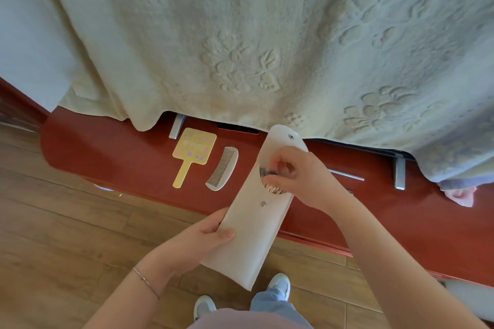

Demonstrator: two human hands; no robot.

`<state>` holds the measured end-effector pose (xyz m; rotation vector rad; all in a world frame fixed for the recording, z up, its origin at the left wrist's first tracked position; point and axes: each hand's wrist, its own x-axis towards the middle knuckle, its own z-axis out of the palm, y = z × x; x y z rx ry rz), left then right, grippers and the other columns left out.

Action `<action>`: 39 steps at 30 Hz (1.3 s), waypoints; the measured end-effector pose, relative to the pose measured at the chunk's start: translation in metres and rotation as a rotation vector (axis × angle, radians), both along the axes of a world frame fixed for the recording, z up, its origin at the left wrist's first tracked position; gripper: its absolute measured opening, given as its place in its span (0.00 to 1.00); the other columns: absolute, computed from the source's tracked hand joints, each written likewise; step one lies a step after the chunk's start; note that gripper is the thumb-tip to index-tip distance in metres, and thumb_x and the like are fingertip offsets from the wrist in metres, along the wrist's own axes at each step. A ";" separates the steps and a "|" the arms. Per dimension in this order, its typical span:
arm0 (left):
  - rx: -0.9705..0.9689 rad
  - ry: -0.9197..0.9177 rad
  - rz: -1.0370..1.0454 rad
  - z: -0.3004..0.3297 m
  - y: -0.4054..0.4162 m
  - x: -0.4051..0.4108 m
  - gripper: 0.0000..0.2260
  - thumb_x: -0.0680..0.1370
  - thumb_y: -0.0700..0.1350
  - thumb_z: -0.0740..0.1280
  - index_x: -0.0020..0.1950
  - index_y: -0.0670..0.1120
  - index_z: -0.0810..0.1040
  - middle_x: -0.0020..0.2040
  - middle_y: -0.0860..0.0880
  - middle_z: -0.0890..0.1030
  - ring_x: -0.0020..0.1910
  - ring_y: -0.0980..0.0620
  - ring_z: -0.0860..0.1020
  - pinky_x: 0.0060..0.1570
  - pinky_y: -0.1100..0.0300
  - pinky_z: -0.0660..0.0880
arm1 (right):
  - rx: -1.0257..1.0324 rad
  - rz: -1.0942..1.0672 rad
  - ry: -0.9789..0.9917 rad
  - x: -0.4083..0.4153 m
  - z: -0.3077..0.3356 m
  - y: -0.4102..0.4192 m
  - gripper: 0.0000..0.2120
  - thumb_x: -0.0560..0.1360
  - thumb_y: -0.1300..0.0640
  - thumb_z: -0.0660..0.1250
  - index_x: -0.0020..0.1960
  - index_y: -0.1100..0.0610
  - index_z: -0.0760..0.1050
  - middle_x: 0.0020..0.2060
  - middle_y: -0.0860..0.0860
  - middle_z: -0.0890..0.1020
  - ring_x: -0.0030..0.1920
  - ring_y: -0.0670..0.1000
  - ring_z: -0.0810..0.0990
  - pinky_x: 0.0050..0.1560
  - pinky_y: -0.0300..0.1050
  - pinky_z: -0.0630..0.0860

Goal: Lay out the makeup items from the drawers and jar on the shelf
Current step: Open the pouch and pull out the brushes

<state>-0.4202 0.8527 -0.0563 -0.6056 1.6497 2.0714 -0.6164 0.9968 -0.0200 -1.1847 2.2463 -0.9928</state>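
My left hand (pixel 205 238) grips the lower part of a long white pouch (pixel 248 232) with snap buttons, its flap folded open at the top. My right hand (pixel 296 176) reaches into the pouch mouth, fingers pinched on the brush heads (pixel 272 189) that stick out there, dark bristles and gold ferrules partly hidden by my fingers. On the red shelf (pixel 120 152) lie a yellow hand mirror (pixel 193 153) and, just to its right, a white comb (pixel 224 168), both left of the pouch.
A pale embossed cloth (pixel 240 48) hangs over the furniture behind the shelf. Metal brackets (pixel 177 125) and a handle bar (pixel 347 175) show below its hem. A pink cloth (pixel 459 195) lies at the far right. Wooden floor (pixel 66 235) and my shoes are below.
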 end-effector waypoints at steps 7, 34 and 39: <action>0.015 -0.045 0.155 -0.018 -0.001 0.001 0.30 0.66 0.60 0.72 0.66 0.56 0.71 0.62 0.49 0.77 0.60 0.46 0.76 0.59 0.46 0.73 | -0.307 -0.423 -0.382 -0.035 -0.016 -0.017 0.08 0.72 0.59 0.68 0.38 0.49 0.72 0.32 0.46 0.79 0.28 0.42 0.69 0.31 0.34 0.65; -0.004 -0.097 0.380 -0.020 0.011 0.005 0.35 0.59 0.61 0.75 0.63 0.54 0.72 0.55 0.49 0.81 0.54 0.47 0.80 0.47 0.55 0.78 | -0.230 -0.220 0.051 -0.014 -0.056 -0.018 0.09 0.72 0.53 0.67 0.51 0.54 0.77 0.44 0.44 0.74 0.45 0.46 0.73 0.46 0.40 0.72; 0.028 -0.039 0.308 -0.013 0.014 -0.002 0.27 0.68 0.53 0.70 0.66 0.51 0.70 0.59 0.47 0.79 0.57 0.46 0.78 0.49 0.53 0.77 | -0.006 -0.056 0.147 -0.001 -0.046 -0.022 0.23 0.66 0.38 0.65 0.52 0.53 0.75 0.46 0.45 0.72 0.48 0.48 0.69 0.49 0.46 0.68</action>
